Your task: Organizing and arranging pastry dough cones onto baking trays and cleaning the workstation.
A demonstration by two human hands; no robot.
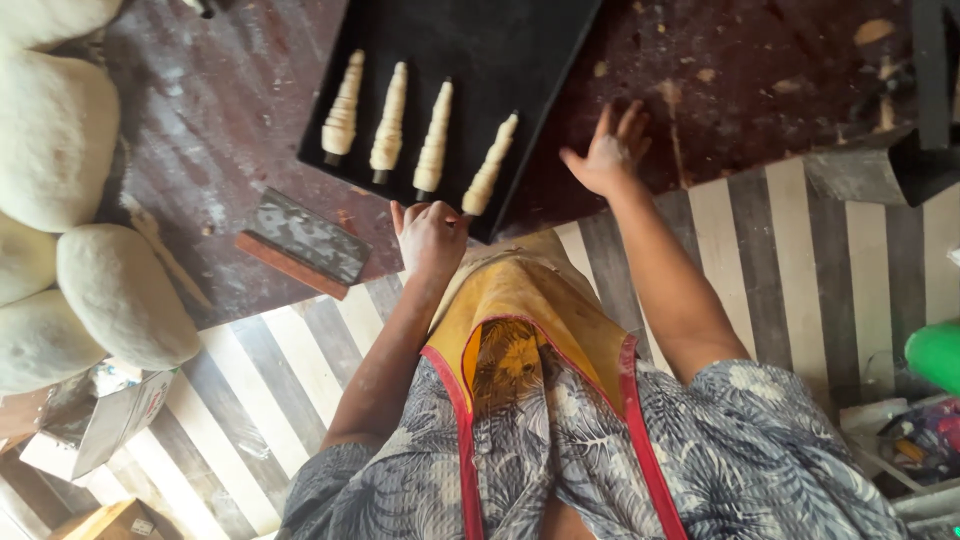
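Four dough-wrapped cones on the black tray (pixel 520 40), lying in a row near its front edge, points away from me, dark metal ends toward me. The rightmost cone (pixel 490 166) sits closest to the tray's corner, and that is where my left hand (pixel 430 238) is: curled loosely at the tray edge, fingertips just beside the cone's wide end. I cannot tell whether it is touching it or gripping anything.

My right hand (pixel 610 152) is off the tray, fingers spread wide, palm down over the floured wooden table (pixel 760 70), holding nothing.

My judgement for doing this well: nudge the cone by its metal end rather than the wrapped dough, so the spiral stays tight, and keep it apart from its neighbour (pixel 434 140), parallel with the row.

Counts:
- cones on tray: four
- tray: one
- dough scraper (pixel 305 242) with wooden handle, on the table left of my hand: one
- large pale dough lumps (pixel 125 295) at far left: about five in view, some cut off by the frame
- small cardboard box (pixel 105 415) below them: one
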